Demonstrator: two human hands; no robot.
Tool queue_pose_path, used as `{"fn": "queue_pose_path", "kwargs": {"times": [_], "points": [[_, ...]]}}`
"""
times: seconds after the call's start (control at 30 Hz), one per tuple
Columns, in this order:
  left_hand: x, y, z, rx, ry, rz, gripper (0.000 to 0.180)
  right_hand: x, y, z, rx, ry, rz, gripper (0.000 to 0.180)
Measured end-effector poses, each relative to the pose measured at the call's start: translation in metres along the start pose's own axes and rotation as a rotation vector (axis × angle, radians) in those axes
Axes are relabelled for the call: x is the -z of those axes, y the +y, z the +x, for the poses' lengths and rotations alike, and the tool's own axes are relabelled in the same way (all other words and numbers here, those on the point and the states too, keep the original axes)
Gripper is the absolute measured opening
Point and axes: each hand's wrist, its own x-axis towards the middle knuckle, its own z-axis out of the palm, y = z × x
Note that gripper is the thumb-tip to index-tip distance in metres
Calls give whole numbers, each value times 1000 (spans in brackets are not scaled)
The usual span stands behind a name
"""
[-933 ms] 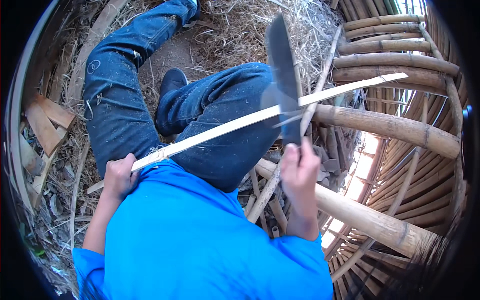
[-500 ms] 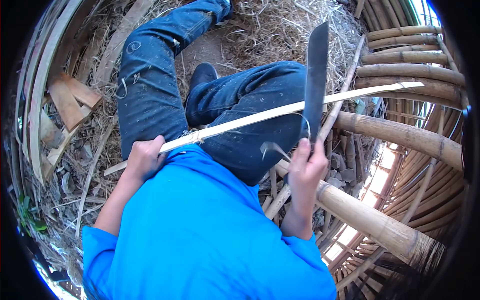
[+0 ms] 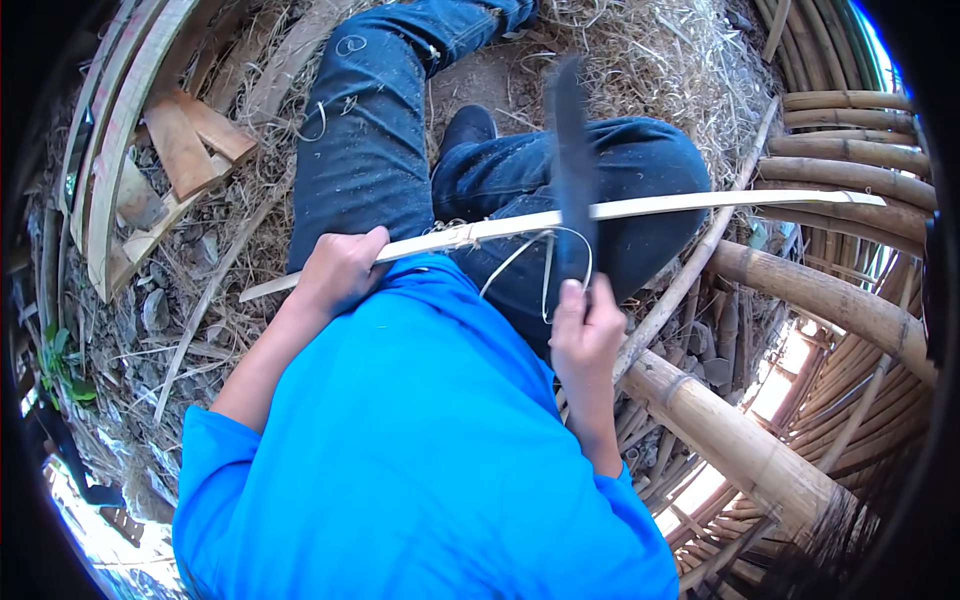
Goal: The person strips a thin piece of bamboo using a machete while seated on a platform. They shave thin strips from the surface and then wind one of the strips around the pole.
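Note:
A long pale bamboo strip [image 3: 660,207] slants across my lap, its right end out past my bent knee. My left hand [image 3: 343,272] is closed round it near its left end. In my right hand [image 3: 587,332] is the handle of a machete [image 3: 571,160], the fingers wrapped round it. The dark blade stands upright, blurred by motion, and crosses the strip; whether its edge is cutting in cannot be made out. A thin curled shaving [image 3: 587,250] loops beside the blade, just above my right hand. Fibres bunch at a node on the strip.
Thick bamboo poles [image 3: 740,435] lie at the right, beside a slatted bamboo structure [image 3: 850,150]. Wood offcuts [image 3: 185,150] and long planks [image 3: 125,130] lie at the left. Dry shavings [image 3: 660,60] cover the ground beyond my legs.
The machete and my right hand have moved left along the strip, toward my left hand. The shaving has grown into a longer loop. My left hand keeps its hold; the whole view has shifted.

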Motion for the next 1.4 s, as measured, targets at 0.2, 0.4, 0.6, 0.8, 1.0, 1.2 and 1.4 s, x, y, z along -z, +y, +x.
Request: {"fn": "queue_pose_path", "kwargs": {"times": [0.2, 0.4, 0.6, 0.8, 1.0, 1.2, 1.4], "points": [[0, -4, -1, -9, 23, 16, 18, -14, -11, -5, 55, -143, -16, 15], [-1, -6, -2, -3, 8, 26, 19, -20, 4, -1, -29, -299, 159, 20], [-1, -3, -1, -11, 28, -14, 15, -14, 5, -2, -23, -209, 54, 21], [-1, -5, -4, 17, 16, -1, 16, -15, -15, 2, 79, -249, -86, 16], [-4, -6, -6, 1, 50, 13, 22, -23, 6, -5, -79, -319, 138, 22], [-2, -6, -8, 14, 29, 0, 17, -24, -3, -1, -247, -497, 529, 26], [-3, -8, -6, 3, 56, 10, 16, -33, -3, -13, 270, -146, -118, 25]]}}
